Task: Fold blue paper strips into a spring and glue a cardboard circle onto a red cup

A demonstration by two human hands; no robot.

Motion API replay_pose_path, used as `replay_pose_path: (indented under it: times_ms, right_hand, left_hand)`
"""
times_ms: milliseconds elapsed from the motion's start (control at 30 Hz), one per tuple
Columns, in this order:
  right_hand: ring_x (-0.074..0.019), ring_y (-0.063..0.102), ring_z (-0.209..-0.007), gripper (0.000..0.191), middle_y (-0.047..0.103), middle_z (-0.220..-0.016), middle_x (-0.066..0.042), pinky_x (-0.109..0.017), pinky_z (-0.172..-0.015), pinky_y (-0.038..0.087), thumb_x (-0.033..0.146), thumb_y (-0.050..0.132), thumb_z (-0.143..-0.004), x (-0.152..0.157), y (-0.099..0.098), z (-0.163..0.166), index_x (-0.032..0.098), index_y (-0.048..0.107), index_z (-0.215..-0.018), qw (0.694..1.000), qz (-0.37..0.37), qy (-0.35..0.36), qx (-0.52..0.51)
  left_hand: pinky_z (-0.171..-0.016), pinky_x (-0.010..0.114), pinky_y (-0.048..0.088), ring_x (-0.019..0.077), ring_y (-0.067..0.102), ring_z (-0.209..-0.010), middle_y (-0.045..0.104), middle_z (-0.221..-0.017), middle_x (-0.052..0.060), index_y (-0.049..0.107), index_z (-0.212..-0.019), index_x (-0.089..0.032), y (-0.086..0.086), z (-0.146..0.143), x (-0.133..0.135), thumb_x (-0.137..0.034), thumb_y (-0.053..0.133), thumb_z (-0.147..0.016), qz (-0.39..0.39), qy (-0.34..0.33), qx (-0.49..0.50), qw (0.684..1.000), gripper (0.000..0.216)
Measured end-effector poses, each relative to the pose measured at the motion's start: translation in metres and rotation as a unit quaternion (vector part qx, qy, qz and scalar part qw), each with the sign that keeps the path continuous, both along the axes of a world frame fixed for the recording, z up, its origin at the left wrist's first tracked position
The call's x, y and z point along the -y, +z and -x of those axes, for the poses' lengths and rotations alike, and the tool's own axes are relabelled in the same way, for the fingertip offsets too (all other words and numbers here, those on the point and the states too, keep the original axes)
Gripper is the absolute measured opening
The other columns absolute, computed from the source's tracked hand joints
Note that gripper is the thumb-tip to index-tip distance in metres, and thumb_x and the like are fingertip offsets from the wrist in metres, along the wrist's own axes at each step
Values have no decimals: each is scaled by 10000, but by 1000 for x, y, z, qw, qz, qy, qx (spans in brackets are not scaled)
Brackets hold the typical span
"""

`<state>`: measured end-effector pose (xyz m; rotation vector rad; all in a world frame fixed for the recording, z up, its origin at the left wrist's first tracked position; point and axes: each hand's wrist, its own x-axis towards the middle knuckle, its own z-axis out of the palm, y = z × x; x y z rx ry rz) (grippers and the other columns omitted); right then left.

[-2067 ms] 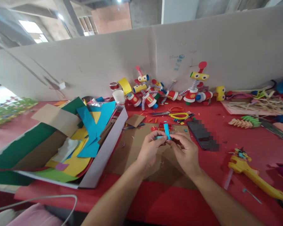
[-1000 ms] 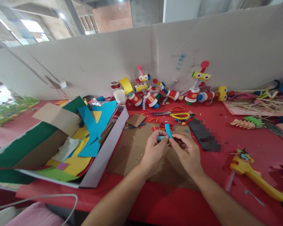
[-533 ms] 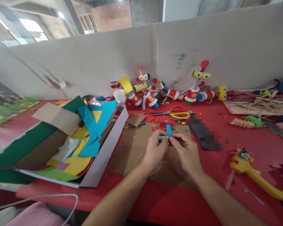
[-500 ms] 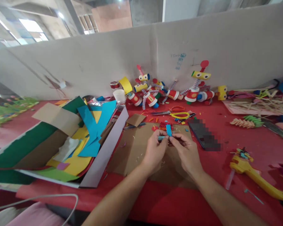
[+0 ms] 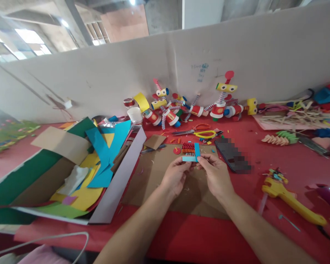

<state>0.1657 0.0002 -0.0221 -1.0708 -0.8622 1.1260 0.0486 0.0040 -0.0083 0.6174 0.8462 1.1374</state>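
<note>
Two light-blue paper strips (image 5: 197, 148) meet at a right angle between my hands, one pointing away from me and one running left. My left hand (image 5: 176, 175) pinches the paper from the left, below the sideways strip. From the right, my right hand (image 5: 215, 173) grips the corner where the strips cross, thumb on top. Just beyond lie folded red and orange paper springs (image 5: 188, 148) and a small red paper disc (image 5: 176, 150). Under the hands is a brown cardboard sheet (image 5: 154, 183).
At left stands a box (image 5: 121, 187) of coloured paper. A phone (image 5: 232, 156) and a yellow glue gun (image 5: 294, 201) lie at right. Yellow-handled scissors (image 5: 205, 134) rest beyond the cardboard. Several paper robot figures (image 5: 218, 110) stand along the grey partition (image 5: 104, 73).
The strips have opened into a clear L shape, with the sideways one now showing more. My left hand has shifted slightly left and the view has turned a little right.
</note>
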Motion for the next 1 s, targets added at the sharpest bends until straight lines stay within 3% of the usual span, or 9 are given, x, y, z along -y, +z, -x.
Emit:
replay_pose_path:
  times_ms: [400,833,1000]
  right_hand:
    - [-125,559,-599,173,642,-690,-10,-265,-591,461,313,682,-706,6,6,4,166,657,-793,999,2,12,41]
    - [-121,556,-609,144,638,-739,0,-268,-619,462,289,705,-693,6,8,1,198,682,-802,999,-17,40,18]
    - [-145,585,-731,149,638,-888,-19,-289,-690,487,246,665,-728,4,6,-1,222,697,-871,996,-44,72,20]
  left_hand:
    - [-599,194,387,61,521,-572,601,-661,-17,642,-734,-141,-8,0,-1,-169,760,-581,-4,8,-1,1000,195]
    - [-639,232,405,83,547,-597,615,-658,3,629,-711,-127,1,5,-3,-241,776,-594,-17,-7,-38,999,219]
    - [-723,273,444,111,595,-655,646,-732,26,622,-770,-125,1,4,-3,-195,772,-592,-24,11,-26,999,243]
